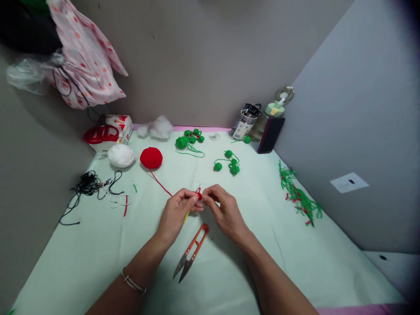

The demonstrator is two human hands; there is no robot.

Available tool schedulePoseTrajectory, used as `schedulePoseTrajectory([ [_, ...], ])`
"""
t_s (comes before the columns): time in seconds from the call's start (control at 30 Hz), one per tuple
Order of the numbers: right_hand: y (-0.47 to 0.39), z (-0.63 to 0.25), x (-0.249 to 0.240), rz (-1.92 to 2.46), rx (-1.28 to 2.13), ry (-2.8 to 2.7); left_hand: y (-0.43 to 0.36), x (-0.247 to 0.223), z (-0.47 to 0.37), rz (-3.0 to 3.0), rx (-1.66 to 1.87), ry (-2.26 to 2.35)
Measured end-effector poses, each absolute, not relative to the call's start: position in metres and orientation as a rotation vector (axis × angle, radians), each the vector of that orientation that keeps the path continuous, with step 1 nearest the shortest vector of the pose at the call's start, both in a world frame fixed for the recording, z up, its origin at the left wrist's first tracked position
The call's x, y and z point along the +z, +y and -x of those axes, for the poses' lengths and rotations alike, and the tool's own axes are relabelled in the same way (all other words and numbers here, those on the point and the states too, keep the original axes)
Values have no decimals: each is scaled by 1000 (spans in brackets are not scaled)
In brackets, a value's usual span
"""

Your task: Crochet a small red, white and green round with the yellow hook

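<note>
My left hand (179, 212) pinches a small red yarn piece (199, 196) between thumb and fingers. A little loop of red yarn stands up from it. Red yarn (159, 182) runs from the red ball (151, 158) to my left hand. Below that hand's fingers a short yellow stick-like thing (187, 217) pokes out, mostly hidden. My right hand (226, 210) is closed in a pinch at the right side of the red piece; what its fingertips hold is too small to make out. Orange thread snips (193, 251) lie on the cloth just below both hands.
Green yarn balls (234, 168) and green pieces (192, 139) lie beyond my hands. At left are a white yarn ball (121, 155) and black yarn (88, 183). Green scraps (300, 197) lie right. A phone (271, 135), bottle (259, 124) and pen cup (243, 124) stand at the back.
</note>
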State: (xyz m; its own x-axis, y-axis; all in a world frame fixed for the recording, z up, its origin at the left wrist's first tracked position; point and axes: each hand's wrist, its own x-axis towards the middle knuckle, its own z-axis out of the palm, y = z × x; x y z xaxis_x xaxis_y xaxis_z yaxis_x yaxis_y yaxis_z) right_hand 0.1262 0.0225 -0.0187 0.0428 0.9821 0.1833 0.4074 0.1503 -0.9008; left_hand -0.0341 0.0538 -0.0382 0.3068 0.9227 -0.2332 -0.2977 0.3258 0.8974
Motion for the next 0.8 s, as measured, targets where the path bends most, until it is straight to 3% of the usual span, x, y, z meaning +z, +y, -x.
schedulePoseTrajectory([
  [0.23,26,-129,-16,1340,1105,-1340,54,-37,35,-790,952,842],
  [0.5,24,-122,-17,1414,860,-1454,53,-39,34,-765,989,847],
  [0.8,23,-122,-23,1390,946,-1385,54,-33,36,-725,994,814],
])
